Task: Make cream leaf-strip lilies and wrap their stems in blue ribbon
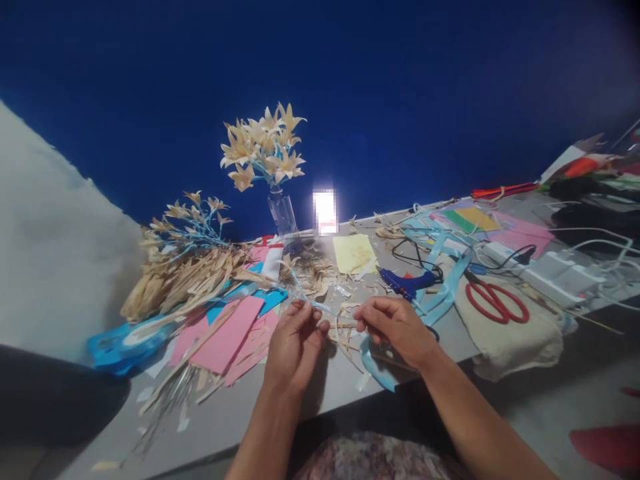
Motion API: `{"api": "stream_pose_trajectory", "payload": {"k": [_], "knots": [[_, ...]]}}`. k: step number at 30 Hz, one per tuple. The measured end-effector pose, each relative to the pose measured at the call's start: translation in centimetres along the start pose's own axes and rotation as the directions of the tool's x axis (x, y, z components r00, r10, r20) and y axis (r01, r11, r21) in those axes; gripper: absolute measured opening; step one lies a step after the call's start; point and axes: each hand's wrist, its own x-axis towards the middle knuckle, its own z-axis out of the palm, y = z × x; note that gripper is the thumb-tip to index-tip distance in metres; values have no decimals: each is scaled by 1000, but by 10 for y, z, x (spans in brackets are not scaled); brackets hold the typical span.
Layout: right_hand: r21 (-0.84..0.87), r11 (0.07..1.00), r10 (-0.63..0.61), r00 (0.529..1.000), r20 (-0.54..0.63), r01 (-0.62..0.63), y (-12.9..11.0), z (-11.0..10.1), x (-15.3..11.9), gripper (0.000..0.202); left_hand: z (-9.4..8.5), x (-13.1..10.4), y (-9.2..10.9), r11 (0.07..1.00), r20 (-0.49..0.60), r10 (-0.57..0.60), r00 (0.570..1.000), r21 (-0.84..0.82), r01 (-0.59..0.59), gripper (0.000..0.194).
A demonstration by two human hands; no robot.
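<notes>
Deep blue wall fills the background, and below it a grey table (320, 393) runs crowded with craft scraps. Both hands work close together near its front edge. The left hand (295, 347) is pinched shut on the near end of a thin blue-wrapped stem (305, 297), which slants up and away to the left from the fingertips toward a small dried-leaf flower. The right hand (395, 327) sits just to the right — its fingers closed on a thin stick (345, 325) that lies crosswise, pointing left toward the other hand, so the two pieces almost meet between the hands. A blue ribbon (373, 363) loops under the right wrist. Behind the right hand lies a blue glue gun (405, 282); red scissors (495, 301) rest on a cloth well off to the right. A vase of pale flowers (265, 153) stands at the back.
</notes>
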Motion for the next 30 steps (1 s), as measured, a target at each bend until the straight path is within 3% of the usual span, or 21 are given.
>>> {"api": "stream_pose_trajectory", "payload": {"k": [3,5,10,14,24,27,30], "knots": [[-165,985,-48,999,-15,45,1,1,-1,21,1,1,-1,999,-23,43,999,29,-42,15],[-346,927,-166,985,-38,143,3,4,-1,11,2,2,-3,999,-27,38,999,21,-37,16],[-716,614,-520,852,-50,333,10,14,-2,7,6,1,-8,1000,-27,10,1000,21,-10,15],[-771,519,-594,805,-16,368,15,16,-4,11,7,4,-17,999,12,15,1000,37,-15,19],[-726,552,-609,793,-14,411,19,3,-3,15,14,11,-29,995,80,67,995,67,-72,35],[-585,711,-496,868,-25,390,10,2,-2,15,17,6,-25,991,68,47,997,124,-55,37],[-347,897,-298,955,-18,273,5,1,1,12,15,2,-22,970,30,16,999,241,-22,40]]}}
